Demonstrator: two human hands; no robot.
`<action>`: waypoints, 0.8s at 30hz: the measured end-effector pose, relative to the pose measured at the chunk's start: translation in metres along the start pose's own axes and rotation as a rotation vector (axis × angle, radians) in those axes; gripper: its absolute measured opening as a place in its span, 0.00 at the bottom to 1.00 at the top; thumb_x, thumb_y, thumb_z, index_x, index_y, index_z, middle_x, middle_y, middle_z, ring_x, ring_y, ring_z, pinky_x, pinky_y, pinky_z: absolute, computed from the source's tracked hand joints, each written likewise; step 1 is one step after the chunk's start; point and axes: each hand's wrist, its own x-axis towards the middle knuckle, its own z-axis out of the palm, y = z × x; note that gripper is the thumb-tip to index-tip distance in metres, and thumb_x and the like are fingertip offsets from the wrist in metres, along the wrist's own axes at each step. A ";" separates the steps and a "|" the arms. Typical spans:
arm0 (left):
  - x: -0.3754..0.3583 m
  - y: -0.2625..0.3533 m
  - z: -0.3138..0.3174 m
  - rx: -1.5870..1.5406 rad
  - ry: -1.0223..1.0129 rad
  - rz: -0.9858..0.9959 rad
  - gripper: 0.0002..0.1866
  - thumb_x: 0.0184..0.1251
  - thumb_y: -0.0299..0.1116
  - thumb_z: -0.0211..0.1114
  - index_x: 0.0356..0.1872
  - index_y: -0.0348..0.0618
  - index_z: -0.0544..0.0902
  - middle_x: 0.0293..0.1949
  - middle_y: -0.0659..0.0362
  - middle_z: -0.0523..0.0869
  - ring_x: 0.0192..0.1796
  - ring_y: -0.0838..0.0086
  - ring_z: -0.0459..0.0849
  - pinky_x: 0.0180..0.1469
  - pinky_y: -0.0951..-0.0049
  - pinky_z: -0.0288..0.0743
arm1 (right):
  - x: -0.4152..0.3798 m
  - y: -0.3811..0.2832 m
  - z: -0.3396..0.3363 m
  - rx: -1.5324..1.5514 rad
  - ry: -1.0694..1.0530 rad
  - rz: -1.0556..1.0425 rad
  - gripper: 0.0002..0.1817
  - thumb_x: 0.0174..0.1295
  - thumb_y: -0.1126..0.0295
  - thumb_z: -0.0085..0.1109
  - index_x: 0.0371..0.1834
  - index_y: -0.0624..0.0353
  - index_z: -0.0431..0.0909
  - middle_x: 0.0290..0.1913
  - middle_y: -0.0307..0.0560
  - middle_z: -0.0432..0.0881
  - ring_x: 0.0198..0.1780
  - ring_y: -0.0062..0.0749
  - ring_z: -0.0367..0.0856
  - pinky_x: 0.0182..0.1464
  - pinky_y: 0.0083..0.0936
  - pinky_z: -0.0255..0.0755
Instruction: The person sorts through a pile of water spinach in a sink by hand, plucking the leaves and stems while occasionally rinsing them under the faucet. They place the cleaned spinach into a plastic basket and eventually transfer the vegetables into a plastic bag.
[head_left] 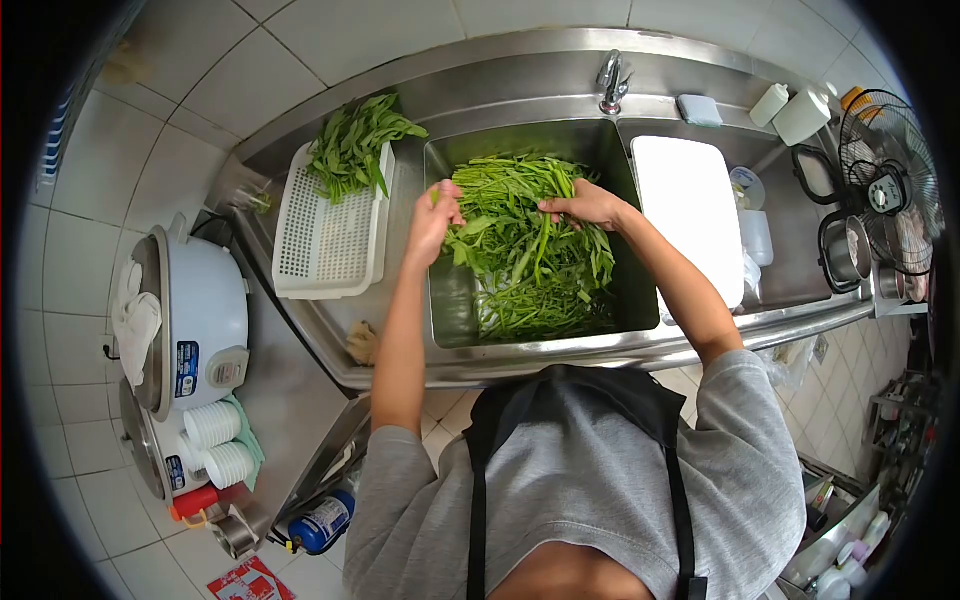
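A large heap of leafy green water spinach (520, 250) fills much of the steel sink basin (455, 300). My left hand (433, 220) is at the basin's left rim, its fingers closed, with a bit of green stem showing between them. Over the right side of the heap, my right hand (587, 205) is closed around some stems, thumb on top. Many stems lie side by side between the two hands; looser, finer pieces lie nearer the front of the basin. Parts of both hands' fingertips are hidden by the greens.
Left of the basin, a white perforated basket (325, 250) holds more greens (360, 145). A white board (690, 220) covers part of the right side. The faucet (612, 85) stands behind. A fan (885, 185) is far right, a rice cooker (205, 310) far left.
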 end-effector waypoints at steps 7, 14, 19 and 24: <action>-0.005 0.008 0.051 0.539 -0.262 0.007 0.18 0.58 0.45 0.63 0.37 0.38 0.81 0.27 0.54 0.82 0.30 0.76 0.77 0.37 0.74 0.71 | 0.009 -0.019 0.010 0.065 -0.077 -0.141 0.15 0.54 0.60 0.62 0.32 0.61 0.76 0.24 0.39 0.78 0.16 0.16 0.64 0.18 0.16 0.58; -0.012 -0.031 0.011 0.972 -0.126 -0.128 0.20 0.49 0.48 0.67 0.37 0.42 0.82 0.27 0.46 0.82 0.31 0.59 0.81 0.37 0.66 0.73 | 0.012 -0.002 -0.029 0.392 0.032 0.037 0.19 0.59 0.57 0.57 0.40 0.65 0.71 0.30 0.46 0.78 0.23 0.21 0.71 0.23 0.18 0.68; -0.026 -0.031 0.053 0.838 0.006 0.126 0.13 0.54 0.44 0.63 0.34 0.47 0.83 0.24 0.49 0.83 0.28 0.60 0.82 0.31 0.66 0.73 | 0.015 0.002 -0.032 0.567 0.082 0.065 0.25 0.60 0.55 0.54 0.48 0.68 0.68 0.32 0.45 0.74 0.29 0.25 0.73 0.30 0.25 0.76; -0.018 -0.034 0.098 0.717 -0.146 0.073 0.17 0.53 0.45 0.64 0.36 0.42 0.83 0.22 0.47 0.81 0.26 0.62 0.82 0.31 0.66 0.73 | 0.026 -0.002 -0.006 0.591 0.021 0.078 0.23 0.61 0.54 0.51 0.46 0.65 0.70 0.31 0.44 0.75 0.31 0.26 0.74 0.35 0.28 0.77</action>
